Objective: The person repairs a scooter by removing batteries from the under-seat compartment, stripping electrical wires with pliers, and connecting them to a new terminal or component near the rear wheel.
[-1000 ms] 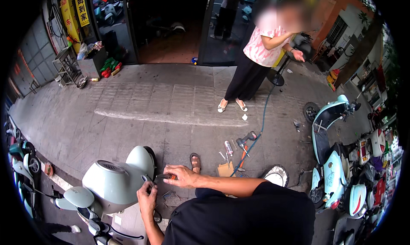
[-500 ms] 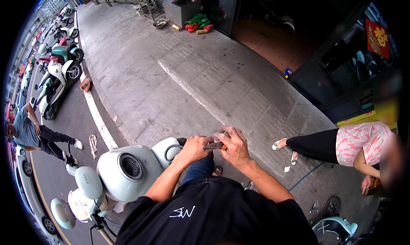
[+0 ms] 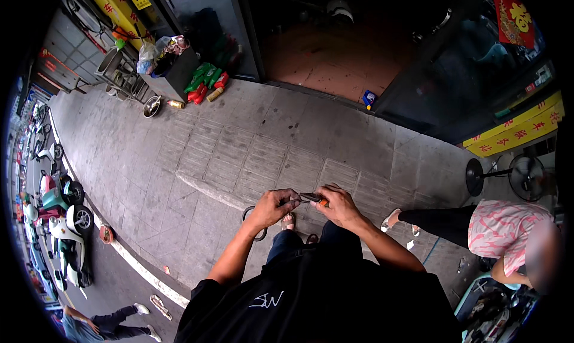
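Observation:
My left hand point(image 3: 274, 206) is pinched closed near the middle of the view, with a small dark piece at its fingertips that I cannot make out. My right hand point(image 3: 339, 208) grips orange-handled pliers point(image 3: 323, 202), whose dark jaws point left and meet or nearly meet the left fingertips. A black loop, like a cable or hose point(image 3: 245, 214), shows beside my left wrist; whether it joins the held piece is unclear. Below both hands are my sandalled feet point(image 3: 288, 220) and my black shirt point(image 3: 311, 301).
Person in pink top point(image 3: 505, 235) at right, beside pedestal fan point(image 3: 525, 177) and pale scooter point(image 3: 487, 307). Another person point(image 3: 116, 324) walks on the road lower left, near parked scooters point(image 3: 66, 241) and curb point(image 3: 143, 274). Bin point(image 3: 170, 77) and green-red containers point(image 3: 203, 83) stand by the doorway point(image 3: 323, 62).
My view has turned, and the pale scooter that was beside my left side has dropped out of sight. Both hands stay together with the pliers. The person in pink now leans forward at the right.

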Tool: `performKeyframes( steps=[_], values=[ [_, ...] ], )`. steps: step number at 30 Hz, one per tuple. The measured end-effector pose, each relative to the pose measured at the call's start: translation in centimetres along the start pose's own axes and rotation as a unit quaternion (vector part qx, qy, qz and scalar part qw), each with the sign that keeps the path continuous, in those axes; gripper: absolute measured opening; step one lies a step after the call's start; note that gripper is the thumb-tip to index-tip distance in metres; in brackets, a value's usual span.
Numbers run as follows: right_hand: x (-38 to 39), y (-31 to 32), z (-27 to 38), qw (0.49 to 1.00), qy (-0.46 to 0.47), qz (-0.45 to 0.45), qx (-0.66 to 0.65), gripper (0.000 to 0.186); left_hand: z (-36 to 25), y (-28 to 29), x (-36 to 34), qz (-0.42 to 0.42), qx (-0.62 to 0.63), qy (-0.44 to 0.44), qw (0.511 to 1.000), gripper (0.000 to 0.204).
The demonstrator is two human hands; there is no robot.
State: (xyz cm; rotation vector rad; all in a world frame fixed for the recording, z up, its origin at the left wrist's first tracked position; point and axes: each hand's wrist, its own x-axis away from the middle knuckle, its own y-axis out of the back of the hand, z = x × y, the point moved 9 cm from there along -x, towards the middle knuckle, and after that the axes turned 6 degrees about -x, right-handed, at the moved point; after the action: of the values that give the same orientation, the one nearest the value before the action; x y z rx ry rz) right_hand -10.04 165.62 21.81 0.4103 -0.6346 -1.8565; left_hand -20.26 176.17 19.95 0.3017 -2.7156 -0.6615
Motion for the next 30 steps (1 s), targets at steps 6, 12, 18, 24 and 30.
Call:
performKeyframes(
  steps=[6, 12, 18, 24, 30],
  values=[
    [-12.4, 6.1, -9.9, 0.982, -0.098, -0.096, -0.129, 0.032, -1.0, 6.6, -17.9, -0.034, 0.105, -0.055, 0.992, 0.014],
    [-28.2, 18.8, -17.0, 0.953, -0.089, -0.139, -0.253, 0.026, -2.6, 14.4, -34.5, -0.119, 0.124, -0.014, 0.985, 0.01],
    [-41.0, 33.4, -19.6, 0.952, 0.015, -0.173, -0.253, 0.024, -2.7, 24.6, -46.2, -0.215, 0.048, -0.018, 0.975, 0.007],
    [-52.0, 37.1, -38.9, 0.981, -0.159, -0.093, -0.063, 0.036, 1.8, 30.6, -63.0, -0.223, 0.014, 0.039, 0.974, 0.008],
    [-38.9, 36.2, -77.1, 0.907, -0.405, -0.112, -0.03, 0.023, -3.6, 33.5, -85.2, -0.21, -0.082, -0.122, 0.967, 0.01]
  ],
)
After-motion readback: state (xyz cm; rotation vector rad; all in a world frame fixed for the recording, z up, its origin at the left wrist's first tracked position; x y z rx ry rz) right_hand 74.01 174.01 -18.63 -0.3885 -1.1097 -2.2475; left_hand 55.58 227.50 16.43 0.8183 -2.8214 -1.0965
